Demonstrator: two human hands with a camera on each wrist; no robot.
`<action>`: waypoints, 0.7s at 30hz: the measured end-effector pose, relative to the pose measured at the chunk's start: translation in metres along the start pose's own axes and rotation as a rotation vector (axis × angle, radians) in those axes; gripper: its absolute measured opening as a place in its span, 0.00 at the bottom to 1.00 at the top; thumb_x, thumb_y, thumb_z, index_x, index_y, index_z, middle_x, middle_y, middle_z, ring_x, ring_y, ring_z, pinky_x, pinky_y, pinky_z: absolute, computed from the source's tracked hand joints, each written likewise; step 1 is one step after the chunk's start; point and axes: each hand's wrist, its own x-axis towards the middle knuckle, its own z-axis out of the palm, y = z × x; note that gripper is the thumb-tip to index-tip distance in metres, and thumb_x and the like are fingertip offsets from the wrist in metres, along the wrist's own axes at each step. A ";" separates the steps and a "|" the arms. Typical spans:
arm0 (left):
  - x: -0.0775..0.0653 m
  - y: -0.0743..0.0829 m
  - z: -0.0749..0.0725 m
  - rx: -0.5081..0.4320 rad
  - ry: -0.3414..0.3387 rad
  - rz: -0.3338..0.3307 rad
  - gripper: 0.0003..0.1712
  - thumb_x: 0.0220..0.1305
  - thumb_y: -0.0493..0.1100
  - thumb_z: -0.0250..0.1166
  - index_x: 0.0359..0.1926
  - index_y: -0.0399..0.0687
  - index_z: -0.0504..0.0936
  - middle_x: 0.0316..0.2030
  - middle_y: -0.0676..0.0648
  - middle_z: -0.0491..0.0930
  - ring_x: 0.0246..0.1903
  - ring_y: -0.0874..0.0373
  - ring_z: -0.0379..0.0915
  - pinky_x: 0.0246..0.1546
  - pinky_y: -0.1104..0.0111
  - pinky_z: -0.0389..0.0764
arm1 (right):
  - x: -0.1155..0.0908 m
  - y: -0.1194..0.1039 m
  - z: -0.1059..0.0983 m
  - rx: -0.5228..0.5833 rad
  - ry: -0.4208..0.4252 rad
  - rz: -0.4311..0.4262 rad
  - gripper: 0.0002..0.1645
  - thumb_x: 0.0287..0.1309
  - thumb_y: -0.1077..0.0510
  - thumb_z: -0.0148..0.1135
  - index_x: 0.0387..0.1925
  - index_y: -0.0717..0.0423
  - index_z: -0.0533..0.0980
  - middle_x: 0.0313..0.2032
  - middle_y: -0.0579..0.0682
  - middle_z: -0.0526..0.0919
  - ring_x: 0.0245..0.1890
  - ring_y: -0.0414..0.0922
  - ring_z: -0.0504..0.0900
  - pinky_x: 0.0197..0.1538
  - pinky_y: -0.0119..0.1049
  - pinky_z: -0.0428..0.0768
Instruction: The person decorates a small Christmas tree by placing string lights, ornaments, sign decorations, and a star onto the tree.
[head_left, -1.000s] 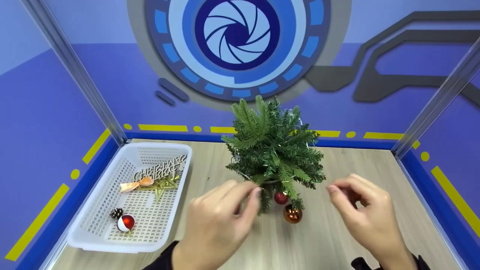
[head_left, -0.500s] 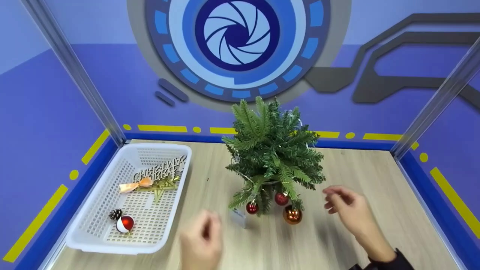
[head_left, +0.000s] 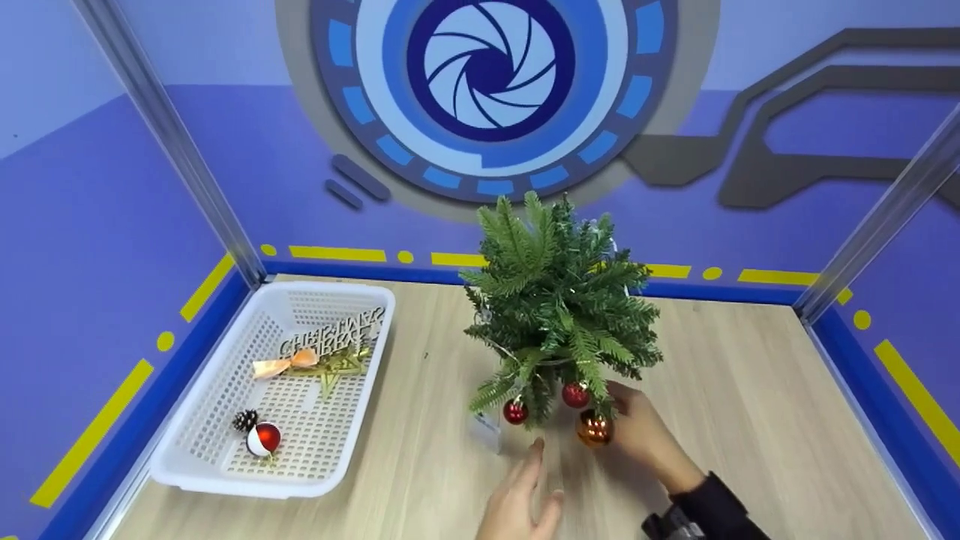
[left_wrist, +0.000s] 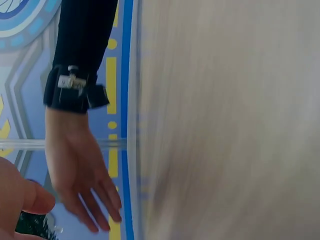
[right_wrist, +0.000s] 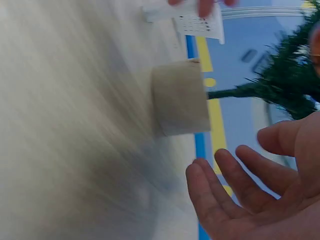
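A small artificial Christmas tree (head_left: 555,300) stands on the table with two red baubles (head_left: 575,395) and a copper-coloured bauble (head_left: 595,428) hanging from its lower branches. My right hand (head_left: 641,435) reaches in under the branches at the right, partly hidden by the copper bauble. In the right wrist view its fingers (right_wrist: 240,185) spread loosely beside the tree's beige pot (right_wrist: 182,97), with a gap between. In front of the tree, my left hand (head_left: 521,499) points forward with fingers extended and holds nothing. A thin string of lights (head_left: 499,346) runs round the branches.
A white plastic basket (head_left: 176,442) at the left holds silver lettering (head_left: 330,337), an orange bow (head_left: 289,364), gold star-like pieces (head_left: 328,384), a pine cone (head_left: 245,420) and a red-and-white bauble (head_left: 264,439). A white tag (head_left: 486,431) hangs low at the tree's left. Printed panels enclose the table.
My left hand has come away from the tree's left branches, its fingers straightened, and now lies before the tree. My right hand has moved left, in under the branches. The view has shifted slightly.
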 end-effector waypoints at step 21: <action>0.041 0.005 0.023 -0.097 -0.056 -0.282 0.44 0.66 0.52 0.60 0.74 0.32 0.56 0.74 0.28 0.52 0.70 0.34 0.60 0.69 0.46 0.65 | 0.005 0.005 0.032 0.400 -0.099 -0.112 0.42 0.67 0.65 0.55 0.76 0.66 0.48 0.65 0.23 0.64 0.60 0.13 0.61 0.65 0.14 0.57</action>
